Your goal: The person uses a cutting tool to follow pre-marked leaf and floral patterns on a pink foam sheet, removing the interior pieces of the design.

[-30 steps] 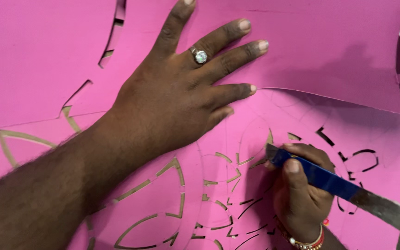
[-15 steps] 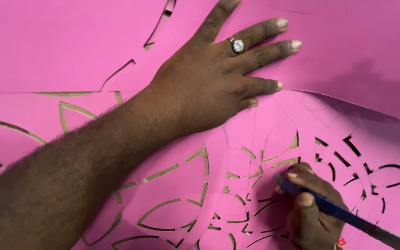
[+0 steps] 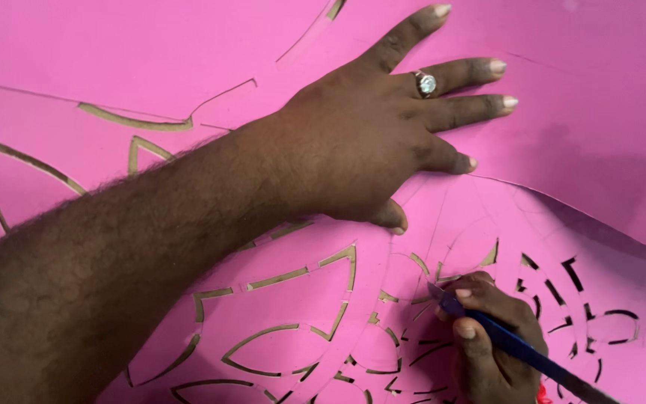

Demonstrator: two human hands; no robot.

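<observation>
Left hand [image 3: 368,142] lies flat, palm down, fingers spread, pressing on the pink sheet [image 3: 151,45]; it grips nothing. A ring with a pale stone [image 3: 426,83] sits on one finger. The forearm runs from the near left corner toward the far centre.

Right hand [image 3: 491,337] is at the near right, fingers closed around a blue-handled craft knife [image 3: 514,346]. The knife's tip points left and far, and meets the lower pink sheet [image 3: 457,239] just beside a thin curved slot. The handle runs off toward the near right corner; its end is out of view.

The two hands are apart, the left far of the right, with the left thumb near the knife tip but not touching it.

The lower sheet carries a cut pattern [image 3: 300,329] of petal-shaped and curved slots, showing a tan surface beneath. The upper sheet overlaps it along a curved edge at the right, casting a shadow.
</observation>
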